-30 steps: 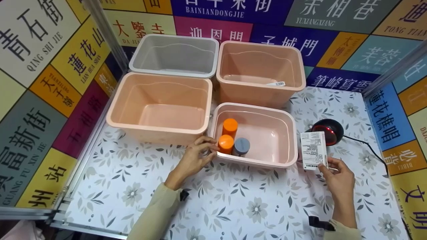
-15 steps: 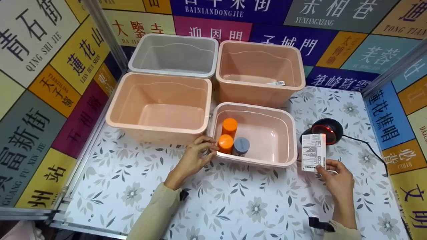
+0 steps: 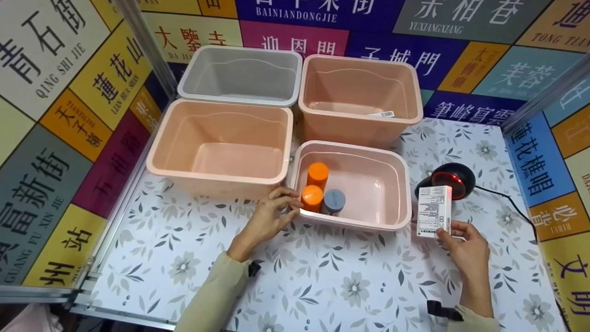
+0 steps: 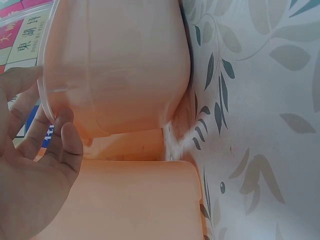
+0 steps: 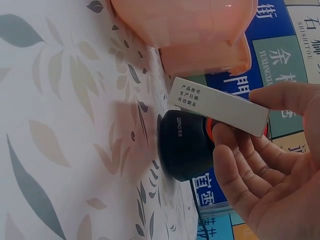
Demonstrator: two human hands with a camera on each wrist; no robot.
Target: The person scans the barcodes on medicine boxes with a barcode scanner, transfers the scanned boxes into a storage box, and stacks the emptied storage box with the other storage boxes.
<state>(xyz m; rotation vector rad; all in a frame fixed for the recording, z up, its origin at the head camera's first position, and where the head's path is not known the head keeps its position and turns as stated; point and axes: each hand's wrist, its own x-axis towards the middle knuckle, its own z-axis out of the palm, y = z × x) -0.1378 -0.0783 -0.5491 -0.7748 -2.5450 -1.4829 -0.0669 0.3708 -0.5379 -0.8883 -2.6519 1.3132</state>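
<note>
My right hand [image 3: 465, 251] pinches a white printed medicine box [image 3: 433, 212] between thumb and fingers. The box is held up in front of a black scanner [image 3: 454, 180] with a red glowing face, and red light falls on its top corner. In the right wrist view the box's narrow end [image 5: 220, 106] shows printed lines. My left hand [image 3: 267, 219] grips the rim of a pale pink bin [image 3: 355, 223] at its near left corner, as the left wrist view also shows. Two orange-capped bottles [image 3: 318, 174] and one grey-capped bottle [image 3: 334, 202] stand in that bin's left part.
Behind stand a grey bin [image 3: 239, 102], a peach bin on the left [image 3: 221, 177] and another peach bin on the right [image 3: 359, 117], which has a white label or packet [image 3: 381, 115] inside. A black cable [image 3: 511, 207] runs right from the scanner.
The medicine box has come slightly down and straightened a little before the scanner, and red light now shows on its top corner. My left hand and the bins stay put.
</note>
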